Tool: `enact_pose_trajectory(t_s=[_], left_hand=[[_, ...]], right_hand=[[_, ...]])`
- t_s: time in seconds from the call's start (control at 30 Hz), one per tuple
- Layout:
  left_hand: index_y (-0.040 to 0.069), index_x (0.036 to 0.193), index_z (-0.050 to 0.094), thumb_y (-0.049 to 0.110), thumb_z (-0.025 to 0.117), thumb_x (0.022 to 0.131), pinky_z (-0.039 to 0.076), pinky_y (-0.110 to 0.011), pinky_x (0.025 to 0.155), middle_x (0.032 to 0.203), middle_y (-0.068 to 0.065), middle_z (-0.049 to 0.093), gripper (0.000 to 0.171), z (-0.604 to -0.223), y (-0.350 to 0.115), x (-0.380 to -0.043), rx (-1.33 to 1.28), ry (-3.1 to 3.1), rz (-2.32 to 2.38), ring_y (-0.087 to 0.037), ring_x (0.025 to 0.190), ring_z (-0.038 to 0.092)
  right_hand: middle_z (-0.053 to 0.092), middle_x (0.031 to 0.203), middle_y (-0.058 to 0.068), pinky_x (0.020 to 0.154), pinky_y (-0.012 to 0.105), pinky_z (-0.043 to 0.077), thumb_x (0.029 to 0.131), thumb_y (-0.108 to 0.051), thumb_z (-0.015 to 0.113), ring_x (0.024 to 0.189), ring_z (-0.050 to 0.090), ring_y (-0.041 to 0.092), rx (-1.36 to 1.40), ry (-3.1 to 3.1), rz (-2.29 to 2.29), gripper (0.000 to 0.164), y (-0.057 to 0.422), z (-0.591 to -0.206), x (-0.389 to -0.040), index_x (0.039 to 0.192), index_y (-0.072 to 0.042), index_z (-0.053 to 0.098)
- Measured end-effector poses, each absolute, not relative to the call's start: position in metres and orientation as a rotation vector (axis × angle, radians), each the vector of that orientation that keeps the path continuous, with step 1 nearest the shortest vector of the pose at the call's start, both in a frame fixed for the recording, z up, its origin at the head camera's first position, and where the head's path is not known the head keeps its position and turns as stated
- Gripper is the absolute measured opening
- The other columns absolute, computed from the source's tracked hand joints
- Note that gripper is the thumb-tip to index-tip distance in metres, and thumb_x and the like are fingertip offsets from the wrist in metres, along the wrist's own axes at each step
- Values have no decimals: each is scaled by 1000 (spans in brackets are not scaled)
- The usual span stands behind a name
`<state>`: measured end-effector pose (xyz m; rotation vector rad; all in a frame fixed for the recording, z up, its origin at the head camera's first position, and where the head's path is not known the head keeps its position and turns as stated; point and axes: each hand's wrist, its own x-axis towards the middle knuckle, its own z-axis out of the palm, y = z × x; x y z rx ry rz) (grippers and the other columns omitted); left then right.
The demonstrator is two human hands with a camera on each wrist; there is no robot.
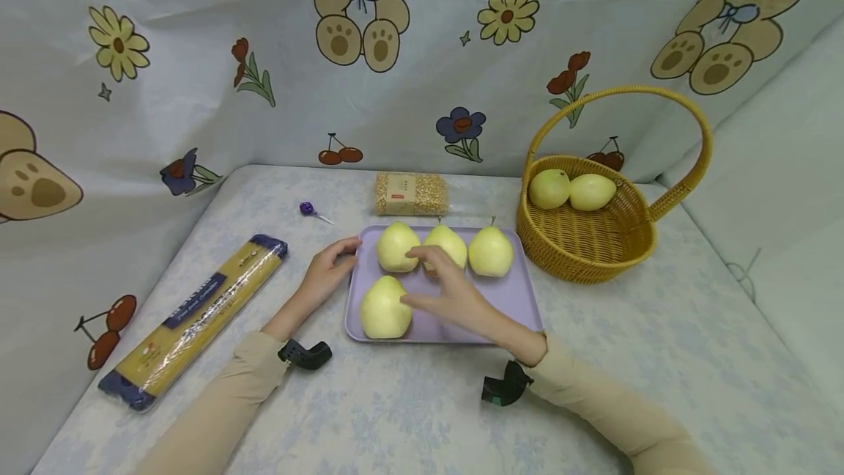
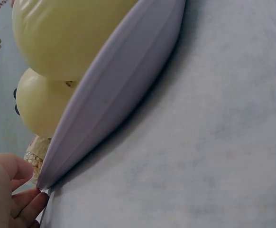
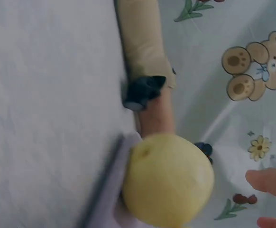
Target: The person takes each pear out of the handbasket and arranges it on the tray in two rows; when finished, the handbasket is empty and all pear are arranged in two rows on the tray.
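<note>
A lilac tray (image 1: 435, 332) holds several pale yellow pears: a front-left pear (image 1: 384, 308) and a back row with a left pear (image 1: 394, 246), a middle pear (image 1: 448, 242) and a right pear (image 1: 491, 251). My left hand (image 1: 328, 270) rests at the tray's left rim, fingertips touching its edge in the left wrist view. Over the tray my right hand (image 1: 455, 295) hovers with thumb and fingers spread apart, holding nothing. The front-left pear is nearest to it; in the right wrist view a gap lies between fingers (image 3: 268, 183) and a pear (image 3: 169, 180).
A yellow wicker basket (image 1: 583, 266) with a tall handle stands right of the tray, two pears (image 1: 570, 190) inside. Behind the tray lies a bag of yellow kernels (image 1: 412, 194). A purple lollipop (image 1: 307, 209) and a long yellow-blue package (image 1: 198, 317) lie left.
</note>
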<state>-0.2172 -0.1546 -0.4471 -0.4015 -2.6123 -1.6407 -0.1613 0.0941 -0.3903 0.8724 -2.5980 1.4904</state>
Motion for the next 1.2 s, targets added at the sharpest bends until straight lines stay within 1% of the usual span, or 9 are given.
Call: enact_pose_trajectory(t_s=[0.17, 0.27, 0.47, 0.53, 0.67, 0.77, 0.9, 0.97, 1.2], left_hand=[[1, 130, 56, 9, 56, 94, 38, -47, 111, 134, -19, 56, 37, -469, -159, -230, -400, -2613, -1595, -34, 124, 53], [2, 129, 56, 9, 57, 94, 37, -47, 111, 133, -19, 57, 36, -472, -161, -231, -400, -2608, -1596, -33, 123, 53], [-3, 128, 55, 6, 56, 93, 37, -48, 112, 133, -22, 56, 36, -457, -157, -223, -398, -2614, -1623, -36, 124, 52], [-3, 129, 55, 6, 56, 93, 37, -48, 112, 134, -22, 55, 37, -458, -158, -223, -396, -2625, -1619, -36, 124, 52], [0, 130, 55, 9, 57, 94, 38, -47, 111, 134, -20, 56, 37, -472, -161, -231, -397, -2617, -1607, -34, 124, 53], [-2, 130, 54, 9, 57, 94, 37, -49, 111, 132, -23, 56, 38, -473, -160, -232, -397, -2599, -1626, -36, 124, 52], [-1, 130, 55, 10, 57, 94, 36, -48, 111, 130, -22, 58, 38, -473, -161, -230, -385, -2599, -1629, -35, 124, 52], [1, 130, 56, 11, 57, 94, 37, -47, 111, 130, -20, 58, 37, -473, -159, -229, -387, -2615, -1611, -33, 124, 53], [3, 128, 57, 11, 58, 93, 37, -47, 111, 132, -17, 58, 36, -472, -161, -229, -384, -2634, -1576, -32, 124, 53]], right_hand=[[52, 131, 23, 99, 52, 48, 83, -5, 70, 121, 51, 41, 620, -2523, 1498, 48, 129, -359, -187, 126, 4, 51], [54, 129, 22, 100, 47, 47, 87, -5, 66, 119, 53, 36, 442, -2465, 1514, 41, 156, -345, -205, 124, 5, 53], [61, 105, -1, 83, 18, 46, 91, -12, 62, 96, 57, 6, 91, -2263, 1537, 17, 209, -324, -238, 106, -5, 61], [60, 98, -9, 80, 15, 44, 91, -14, 62, 90, 55, -1, 26, -2249, 1510, 14, 225, -322, -252, 104, -9, 62], [57, 93, -12, 78, 17, 43, 92, -16, 61, 84, 51, -5, -54, -2327, 1407, 20, 254, -331, -284, 108, -5, 62], [58, 95, -4, 78, 21, 45, 93, -16, 58, 84, 50, -1, -78, -2437, 1318, 26, 267, -340, -302, 112, 2, 61], [62, 106, 19, 85, 36, 50, 94, -14, 56, 93, 58, 21, -47, -2535, 1180, 28, 276, -355, -316, 113, 6, 60], [62, 111, 25, 88, 41, 50, 94, -12, 56, 99, 58, 31, -44, -2544, 1130, 28, 281, -362, -319, 113, 7, 60], [60, 114, 26, 85, 41, 47, 94, -11, 54, 102, 55, 34, -57, -2531, 1119, 29, 290, -370, -319, 115, 8, 59]])
